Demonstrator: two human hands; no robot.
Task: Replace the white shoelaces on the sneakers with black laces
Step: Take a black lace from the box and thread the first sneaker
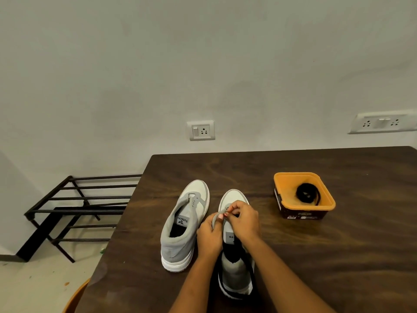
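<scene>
Two grey-and-white sneakers stand on the dark wooden table (316,256), toes pointing away from me. The left sneaker (185,224) shows no lace in its eyelets. Both my hands work on the right sneaker (235,274). My left hand (209,236) grips the grey eyelet flap on its left side. At the eyelets near the toe, my right hand (244,220) pinches something with curled fingers, apparently the end of a black lace (253,281) that trails down the shoe's right side and around its heel. A second black lace (306,195) lies coiled in an orange box (282,184).
The orange box sits on the table to the right of the shoes. A black metal shoe rack (79,206) stands on the floor left of the table. Wall sockets (200,130) are behind the table. An orange chair edge (76,297) shows at the bottom left.
</scene>
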